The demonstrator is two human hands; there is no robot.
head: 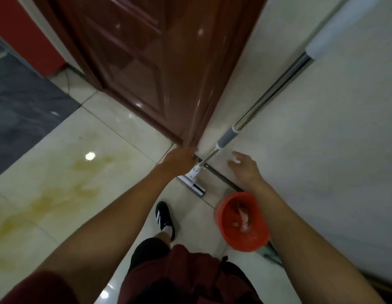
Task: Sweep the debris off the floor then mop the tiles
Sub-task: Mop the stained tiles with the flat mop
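the door (146,73) edge at frame centre is gripped by the left hand (179,159), probably to clear the mop (225,139), which is leaned on the wall at centre right. the right hand (245,167) is spread near it, holding nothing. in the red bucket (243,222), lower right, something pinkish is seen, unclear.

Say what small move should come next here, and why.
Probably the right hand, open and empty, closes on the mop handle leaning against the wall just beside it; the left hand grips the door edge, and yellow stains mark the tiles.
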